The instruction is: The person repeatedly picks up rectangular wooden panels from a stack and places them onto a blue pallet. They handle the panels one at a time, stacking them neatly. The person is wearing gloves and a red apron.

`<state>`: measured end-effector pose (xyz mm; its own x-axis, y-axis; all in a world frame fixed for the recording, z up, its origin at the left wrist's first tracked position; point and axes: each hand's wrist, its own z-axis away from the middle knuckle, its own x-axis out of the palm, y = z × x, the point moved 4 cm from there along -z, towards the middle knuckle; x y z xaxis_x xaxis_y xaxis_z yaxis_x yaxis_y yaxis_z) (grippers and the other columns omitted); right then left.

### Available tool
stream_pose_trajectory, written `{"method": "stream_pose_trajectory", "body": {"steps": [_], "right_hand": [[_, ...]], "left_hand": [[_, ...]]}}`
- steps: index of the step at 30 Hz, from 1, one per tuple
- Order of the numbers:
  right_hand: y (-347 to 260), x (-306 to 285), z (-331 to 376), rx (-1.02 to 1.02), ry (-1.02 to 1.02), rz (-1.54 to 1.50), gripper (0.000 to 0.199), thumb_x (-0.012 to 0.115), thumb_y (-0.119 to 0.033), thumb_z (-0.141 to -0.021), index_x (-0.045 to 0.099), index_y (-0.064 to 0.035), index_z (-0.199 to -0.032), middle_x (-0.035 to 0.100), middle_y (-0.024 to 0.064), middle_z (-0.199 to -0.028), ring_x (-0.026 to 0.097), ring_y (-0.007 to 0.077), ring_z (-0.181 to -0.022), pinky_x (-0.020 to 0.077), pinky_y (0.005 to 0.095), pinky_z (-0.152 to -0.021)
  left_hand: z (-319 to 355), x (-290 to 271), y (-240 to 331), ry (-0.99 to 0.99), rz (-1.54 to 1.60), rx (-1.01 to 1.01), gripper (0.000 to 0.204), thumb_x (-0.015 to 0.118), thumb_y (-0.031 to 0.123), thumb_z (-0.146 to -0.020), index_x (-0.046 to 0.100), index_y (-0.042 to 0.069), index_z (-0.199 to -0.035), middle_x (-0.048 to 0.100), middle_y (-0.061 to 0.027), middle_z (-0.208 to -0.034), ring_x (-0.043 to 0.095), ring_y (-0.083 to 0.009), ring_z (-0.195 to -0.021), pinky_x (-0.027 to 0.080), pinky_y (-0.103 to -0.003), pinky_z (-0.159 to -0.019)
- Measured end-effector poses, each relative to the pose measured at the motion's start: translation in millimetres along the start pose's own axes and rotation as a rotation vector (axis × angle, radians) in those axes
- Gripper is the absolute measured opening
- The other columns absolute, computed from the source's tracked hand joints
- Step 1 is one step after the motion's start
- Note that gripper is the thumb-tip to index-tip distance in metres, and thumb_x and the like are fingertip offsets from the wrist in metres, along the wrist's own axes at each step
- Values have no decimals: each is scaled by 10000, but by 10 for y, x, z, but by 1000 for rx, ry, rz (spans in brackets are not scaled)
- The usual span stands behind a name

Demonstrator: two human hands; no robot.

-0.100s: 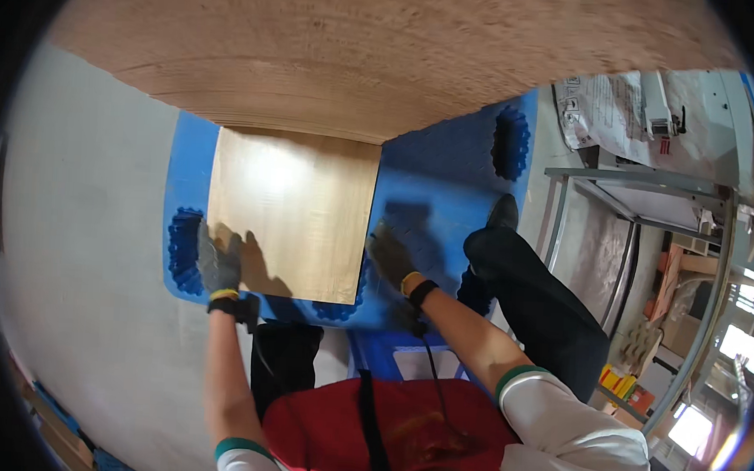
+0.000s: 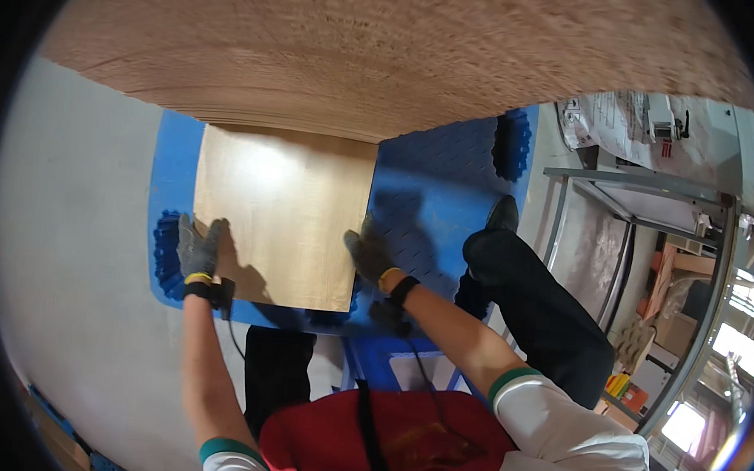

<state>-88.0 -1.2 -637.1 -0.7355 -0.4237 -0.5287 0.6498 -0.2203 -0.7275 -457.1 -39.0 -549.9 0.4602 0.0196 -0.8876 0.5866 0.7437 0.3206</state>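
A smooth, pale wooden panel (image 2: 284, 222) lies flat on a blue plastic pallet (image 2: 435, 187), its top bright with glare. My left hand (image 2: 198, 250), in a grey glove with a yellow cuff, is at the panel's left edge, fingers and thumb spread. At the opposite edge is my right hand (image 2: 368, 250), gloved alike, thumb toward the panel and fingers apart. Whether either palm presses the panel's side cannot be told. Neither hand is closed round anything. Black straps with cabled devices sit on both wrists.
A large wooden board or stack (image 2: 386, 57) rises at the panel's far edge and fills the top of the view. To the right stands a grey metal frame (image 2: 635, 182) with plastic wrapping above. A blue stool-like item (image 2: 379, 355) is close to my legs. Grey floor (image 2: 71, 219) extends left.
My right hand has come left onto the panel's right edge. My left hand has shifted left, its fingers more spread. The whole view has moved slightly too.
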Motion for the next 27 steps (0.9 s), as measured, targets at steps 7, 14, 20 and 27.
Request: {"method": "stream_pose_trajectory", "body": {"steps": [7,14,20,27], "right_hand": [[-322,22,-37,107,-29,-115,618,443,-263,-983,195,65,-1444,485,365,-1289,481,482,-1214,331,461,-1084],[-261,312,-168,-304,3,551,385,487,-233,-923,475,88,-1135,615,333,-1023,602,458,-971,399,479,-1014],[-322,-648,-201,-394,-86,446,205,528,-151,-903,579,-3,-1036,613,229,-1084,573,363,-1089,431,429,-982],[-1293,-4667,1547,-365,413,1310,386,452,-256,-982,475,-55,-1311,498,151,-1327,462,301,-1266,382,413,-1066]], "left_hand": [[-376,182,-139,-60,133,42,558,705,429,-807,582,30,-1178,638,-221,-1152,591,-389,-1097,456,-444,-926],[-528,207,-205,-35,92,55,609,695,460,-796,581,-12,-1163,613,-259,-1177,568,-427,-1106,448,-462,-918],[-154,77,447,-10,-378,-48,853,616,583,-802,414,11,-1401,468,-230,-1406,480,-385,-1265,416,-457,-1019],[671,1379,-366,-130,1102,-57,625,573,349,-916,390,20,-1415,558,-182,-1300,538,-315,-1196,437,-410,-1002]]}}
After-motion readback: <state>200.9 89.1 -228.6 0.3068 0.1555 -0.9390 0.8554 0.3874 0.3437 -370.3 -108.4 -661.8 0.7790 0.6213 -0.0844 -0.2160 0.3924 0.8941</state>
